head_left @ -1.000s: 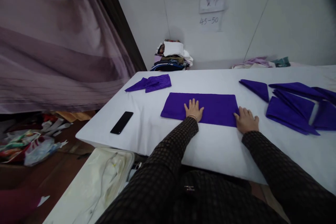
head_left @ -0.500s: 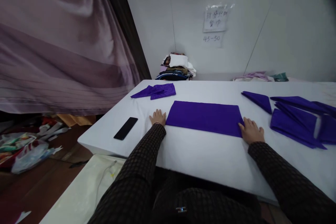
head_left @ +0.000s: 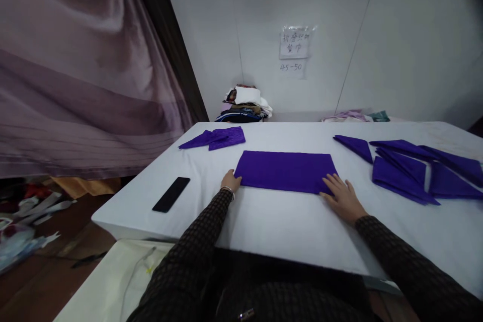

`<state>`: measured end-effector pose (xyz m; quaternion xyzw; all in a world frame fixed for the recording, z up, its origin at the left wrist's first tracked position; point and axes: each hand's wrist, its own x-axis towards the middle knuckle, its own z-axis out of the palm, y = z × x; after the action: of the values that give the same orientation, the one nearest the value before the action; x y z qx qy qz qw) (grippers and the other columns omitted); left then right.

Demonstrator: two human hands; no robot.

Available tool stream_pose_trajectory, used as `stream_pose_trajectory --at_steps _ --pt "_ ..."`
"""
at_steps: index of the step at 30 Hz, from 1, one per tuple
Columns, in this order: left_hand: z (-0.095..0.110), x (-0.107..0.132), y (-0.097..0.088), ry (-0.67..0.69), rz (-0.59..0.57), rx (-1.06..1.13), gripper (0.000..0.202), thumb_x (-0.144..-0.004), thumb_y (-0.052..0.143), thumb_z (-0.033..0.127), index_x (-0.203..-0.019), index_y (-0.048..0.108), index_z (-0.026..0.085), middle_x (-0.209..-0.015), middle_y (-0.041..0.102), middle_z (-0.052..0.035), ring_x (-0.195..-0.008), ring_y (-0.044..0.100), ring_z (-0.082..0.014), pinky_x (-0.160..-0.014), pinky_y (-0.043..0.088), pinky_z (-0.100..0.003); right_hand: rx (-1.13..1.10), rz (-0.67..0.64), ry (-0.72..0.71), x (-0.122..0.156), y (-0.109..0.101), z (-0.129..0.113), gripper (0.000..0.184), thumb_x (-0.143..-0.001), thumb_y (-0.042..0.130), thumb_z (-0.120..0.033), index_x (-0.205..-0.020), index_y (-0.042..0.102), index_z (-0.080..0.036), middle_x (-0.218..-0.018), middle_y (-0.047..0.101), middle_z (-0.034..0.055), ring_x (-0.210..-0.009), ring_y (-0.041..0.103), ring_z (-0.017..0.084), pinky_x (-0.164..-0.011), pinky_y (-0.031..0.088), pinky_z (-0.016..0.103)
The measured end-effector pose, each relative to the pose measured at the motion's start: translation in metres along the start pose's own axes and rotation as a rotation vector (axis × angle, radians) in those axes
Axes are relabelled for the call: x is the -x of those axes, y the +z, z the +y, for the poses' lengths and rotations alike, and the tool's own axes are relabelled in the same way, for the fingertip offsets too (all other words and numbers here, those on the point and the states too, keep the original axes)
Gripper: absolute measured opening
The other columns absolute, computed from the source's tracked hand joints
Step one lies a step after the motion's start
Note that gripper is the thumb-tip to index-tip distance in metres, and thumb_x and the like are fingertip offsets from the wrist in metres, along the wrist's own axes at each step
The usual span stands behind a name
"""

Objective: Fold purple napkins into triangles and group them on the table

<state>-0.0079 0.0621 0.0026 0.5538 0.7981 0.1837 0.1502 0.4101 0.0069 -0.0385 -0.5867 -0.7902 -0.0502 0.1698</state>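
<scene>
A purple napkin (head_left: pixel 285 171), folded into a long flat rectangle, lies across the white-covered table (head_left: pixel 279 221) in front of me. At its near left corner, my left hand (head_left: pixel 231 181) has its fingers curled in and its thumb on the cloth, closed on that corner; the fingertips are partly hidden. My right hand (head_left: pixel 344 197) rests at the near right corner with spread fingers, the fingertips lying on the cloth.
A black phone (head_left: pixel 171 194) lies left of my left hand. Behind it is a folded purple cloth (head_left: pixel 227 138). Several folded purple napkins (head_left: pixel 400 177) lie at the right. A clothes pile (head_left: pixel 245 103) stands beyond the far edge, and a pink curtain (head_left: pixel 75 60) hangs at the left.
My right hand has moved from the napkin's right edge onto its near right corner. My left hand has gone from lying flat by the left edge to curling at the near left corner. The view has shifted slightly.
</scene>
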Motion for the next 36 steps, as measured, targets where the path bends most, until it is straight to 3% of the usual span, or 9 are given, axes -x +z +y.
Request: stream_pose_trajectory --at_steps 3,8,12,16,19,23,28,32,36 --pt "0.0 -0.004 -0.003 -0.049 -0.022 0.065 0.05 -0.078 0.063 0.028 -0.123 0.053 0.011 -0.11 0.068 -0.0132 -0.104 0.063 -0.0222 -0.087 0.047 -0.028 -0.002 -0.053 -0.123 0.001 -0.001 -0.011 0.046 -0.088 0.041 -0.033 -0.132 0.05 -0.021 -0.138 0.05 0.0119 -0.133 0.035 0.028 -0.107 0.023 0.055" --pt "-0.002 0.005 -0.005 -0.091 -0.087 0.17 0.046 -0.077 0.062 0.025 -0.121 0.053 0.015 -0.091 0.072 -0.0066 -0.076 0.068 -0.0175 -0.067 0.051 -0.025 0.041 -0.062 -0.14 -0.007 0.004 -0.009 0.046 -0.086 0.035 -0.014 -0.128 0.054 -0.017 -0.129 0.058 0.0118 -0.125 0.047 0.026 -0.107 0.022 0.054" --pt "-0.005 0.033 0.0 -0.1 -0.151 0.275 0.067 -0.078 0.063 0.027 -0.137 0.036 0.013 -0.078 0.07 -0.0017 -0.05 0.061 -0.0119 -0.051 0.048 -0.023 0.056 -0.089 -0.078 -0.014 0.0 0.011 0.046 -0.086 0.033 -0.009 -0.123 0.059 -0.018 -0.126 0.061 0.0114 -0.117 0.054 0.024 -0.106 0.024 0.053" --pt "-0.01 0.068 0.003 -0.101 -0.203 0.464 0.084 -0.078 0.064 0.023 -0.147 0.017 0.015 -0.066 0.064 0.0035 -0.042 0.055 -0.0101 -0.042 0.043 -0.021 0.122 -0.108 0.024 -0.015 -0.01 0.023 0.045 -0.086 0.034 -0.008 -0.122 0.059 -0.015 -0.126 0.06 0.0128 -0.12 0.052 0.025 -0.106 0.023 0.053" --pt "-0.012 0.086 0.0 -0.108 -0.198 0.528 0.087 -0.078 0.066 0.024 -0.147 0.014 0.014 -0.059 0.061 0.0051 -0.042 0.054 -0.0109 -0.04 0.041 -0.021 0.114 -0.093 -0.064 -0.014 -0.014 0.001 0.045 -0.088 0.035 -0.009 -0.126 0.057 -0.016 -0.128 0.059 0.0121 -0.126 0.045 0.027 -0.107 0.02 0.054" --pt "-0.009 0.099 -0.004 -0.166 -0.198 0.597 0.088 -0.079 0.066 0.022 -0.147 0.013 0.013 -0.053 0.057 0.0067 -0.042 0.054 -0.0108 -0.04 0.041 -0.02 -0.015 -0.131 -0.296 -0.016 -0.007 -0.061 0.044 -0.09 0.036 -0.011 -0.129 0.055 -0.02 -0.129 0.058 0.01 -0.126 0.046 0.025 -0.109 0.019 0.053" --pt "-0.005 0.108 -0.006 -0.167 -0.21 0.664 0.085 -0.08 0.065 0.02 -0.147 0.013 0.011 -0.051 0.056 0.0079 -0.041 0.052 -0.009 -0.039 0.039 -0.018 -0.104 -0.159 -0.41 -0.03 0.008 -0.127 0.043 -0.09 0.04 -0.009 -0.129 0.054 -0.019 -0.129 0.058 0.0105 -0.124 0.047 0.024 -0.109 0.023 0.051" --pt "-0.004 0.11 -0.006 -0.173 -0.228 0.699 0.082 -0.081 0.062 0.019 -0.147 0.014 0.01 -0.05 0.056 0.008 -0.041 0.052 -0.0092 -0.038 0.039 -0.018 -0.15 -0.171 -0.435 -0.04 0.016 -0.143 0.042 -0.089 0.04 -0.007 -0.125 0.058 -0.017 -0.128 0.059 0.0103 -0.122 0.051 0.023 -0.108 0.027 0.049" --pt "-0.011 0.105 -0.005 -0.112 -0.273 0.681 0.066 -0.083 0.06 0.03 -0.14 0.032 0.014 -0.054 0.058 0.0062 -0.043 0.055 -0.0101 -0.04 0.04 -0.019 -0.208 -0.16 -0.444 -0.029 0.018 -0.13 0.042 -0.085 0.04 -0.004 -0.119 0.062 -0.018 -0.125 0.062 0.0091 -0.12 0.053 0.023 -0.106 0.03 0.049"
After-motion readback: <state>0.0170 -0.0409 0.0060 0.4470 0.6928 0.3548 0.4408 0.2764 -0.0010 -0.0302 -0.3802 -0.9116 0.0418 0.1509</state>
